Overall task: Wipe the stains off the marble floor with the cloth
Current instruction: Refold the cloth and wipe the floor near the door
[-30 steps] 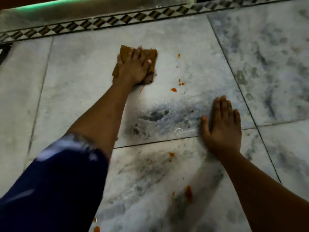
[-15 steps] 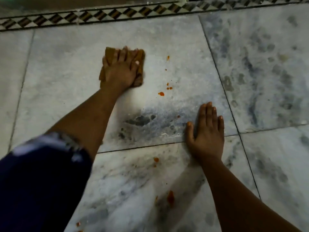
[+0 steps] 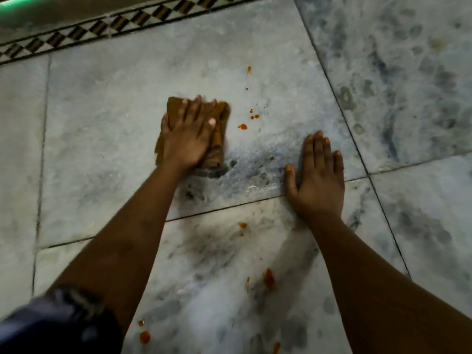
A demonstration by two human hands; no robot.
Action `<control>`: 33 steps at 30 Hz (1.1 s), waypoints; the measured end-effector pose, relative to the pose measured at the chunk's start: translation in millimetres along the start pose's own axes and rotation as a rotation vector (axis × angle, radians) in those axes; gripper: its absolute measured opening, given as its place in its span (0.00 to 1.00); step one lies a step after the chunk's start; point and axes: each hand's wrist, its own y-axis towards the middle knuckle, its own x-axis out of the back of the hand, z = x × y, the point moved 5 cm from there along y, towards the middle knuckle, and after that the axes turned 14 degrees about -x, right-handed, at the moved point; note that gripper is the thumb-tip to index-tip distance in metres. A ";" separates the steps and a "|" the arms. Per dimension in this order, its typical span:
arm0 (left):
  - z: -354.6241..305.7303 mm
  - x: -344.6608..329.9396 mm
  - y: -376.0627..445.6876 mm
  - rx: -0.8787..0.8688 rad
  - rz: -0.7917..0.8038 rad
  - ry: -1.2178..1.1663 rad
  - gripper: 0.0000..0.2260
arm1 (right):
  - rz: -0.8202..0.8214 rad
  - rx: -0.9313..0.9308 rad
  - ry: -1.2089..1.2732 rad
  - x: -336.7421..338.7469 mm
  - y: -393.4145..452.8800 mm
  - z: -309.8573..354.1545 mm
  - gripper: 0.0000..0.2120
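A folded brown cloth (image 3: 220, 129) lies flat on the grey-white marble floor (image 3: 107, 129). My left hand (image 3: 187, 139) presses down on it with fingers spread over its top. Orange-red stains dot the floor: a blob (image 3: 242, 127) and small specks (image 3: 254, 116) just right of the cloth, one drop (image 3: 248, 69) farther away, more spots (image 3: 242, 225) below the tile joint, and larger smears (image 3: 268, 278) near me. My right hand (image 3: 316, 180) rests flat and empty on the floor, fingers together, across the tile joint.
A checkered tile border (image 3: 107, 26) runs along the far edge, with a green-lit strip (image 3: 15, 6) beyond it. Dark grey veining (image 3: 212, 241) marks the marble between my arms. A dark blue sleeve (image 3: 58, 325) covers my left upper arm.
My left hand has dragged the cloth toward me and to the right, closer to the orange spots. My right hand stays planted on the floor.
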 end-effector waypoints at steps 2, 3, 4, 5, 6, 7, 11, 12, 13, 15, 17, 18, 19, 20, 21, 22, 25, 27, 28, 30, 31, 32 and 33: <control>13.6 6.2 51.8 0.051 -0.018 -0.161 0.20 | -0.012 -0.002 0.009 -1.4 0.3 -0.5 0.35; 17.7 8.8 77.9 0.068 -0.028 -0.216 0.21 | -0.016 -0.003 0.013 -2.3 -0.7 -0.8 0.35; 14.4 12.9 98.2 0.083 -0.025 -0.252 0.21 | -0.023 -0.003 0.015 -2.6 -1.9 -0.5 0.35; 6.2 13.8 115.5 0.095 -0.018 -0.279 0.21 | -0.031 -0.001 0.014 -3.5 -2.7 -1.0 0.35; -5.1 14.5 128.1 0.096 -0.002 -0.300 0.21 | -0.033 0.002 0.011 -4.0 -2.6 -0.5 0.35; -19.2 12.6 134.5 0.076 0.036 -0.321 0.20 | -0.029 -0.001 0.013 -4.6 -4.0 -1.6 0.35; -58.7 13.4 114.1 -0.185 0.140 -0.270 0.19 | -0.034 0.003 0.023 -3.0 -2.7 -0.5 0.35; -62.1 8.5 95.9 -0.245 0.181 -0.246 0.19 | -0.029 0.003 0.018 -2.8 -2.4 -0.6 0.35; -63.0 1.9 75.8 -0.303 0.220 -0.199 0.19 | -0.023 0.002 0.014 -2.9 -1.8 -0.3 0.35; -67.5 -8.6 29.7 -0.393 0.259 -0.059 0.21 | -0.016 0.003 0.008 -2.8 -1.6 -0.2 0.36; -68.6 -15.4 4.0 -0.435 0.193 0.079 0.27 | -0.020 0.001 0.019 -2.2 -1.5 -1.0 0.35; -66.3 -16.3 4.5 -0.428 0.152 0.110 0.29 | -0.024 -0.001 0.027 -2.3 -1.6 -0.6 0.35; -65.2 -15.4 12.2 -0.407 0.111 0.126 0.29 | -0.026 0.002 0.033 -2.6 -1.7 0.0 0.35; -64.0 -14.8 25.1 -0.379 0.080 0.137 0.28 | -0.027 0.005 0.037 -3.1 -2.4 -0.2 0.35; -62.7 -12.2 43.2 -0.348 0.059 0.135 0.26 | -0.029 0.005 0.042 -3.0 -2.3 -0.2 0.35; -59.6 -8.8 62.9 -0.309 0.055 0.112 0.25 | -0.029 0.008 0.045 -2.6 -2.6 0.4 0.35; -57.8 -5.0 108.4 -0.215 0.101 0.052 0.24 | -0.039 0.009 0.044 -2.5 -2.0 0.7 0.35; -70.5 -9.4 98.7 -0.226 0.101 0.073 0.24 | -0.041 0.002 0.046 -1.9 -2.3 -0.1 0.35; -75.9 -12.6 80.3 -0.279 0.091 0.110 0.25 | -0.040 0.001 0.047 -1.9 -2.5 0.0 0.35; -76.2 -16.4 26.3 -0.475 0.073 0.170 0.27 | -0.029 0.006 0.048 -1.6 -2.8 1.4 0.35; -69.0 -16.9 0.3 -0.581 0.076 0.172 0.27 | -0.022 0.006 0.048 -1.6 -2.5 1.4 0.35; -56.9 -16.0 -18.2 -0.651 0.085 0.171 0.27 | -0.016 0.000 0.046 -1.7 -1.8 1.0 0.35; -42.3 -12.5 -26.1 -0.669 0.088 0.157 0.26 | -0.014 -0.003 0.042 -1.8 -2.2 0.2 0.35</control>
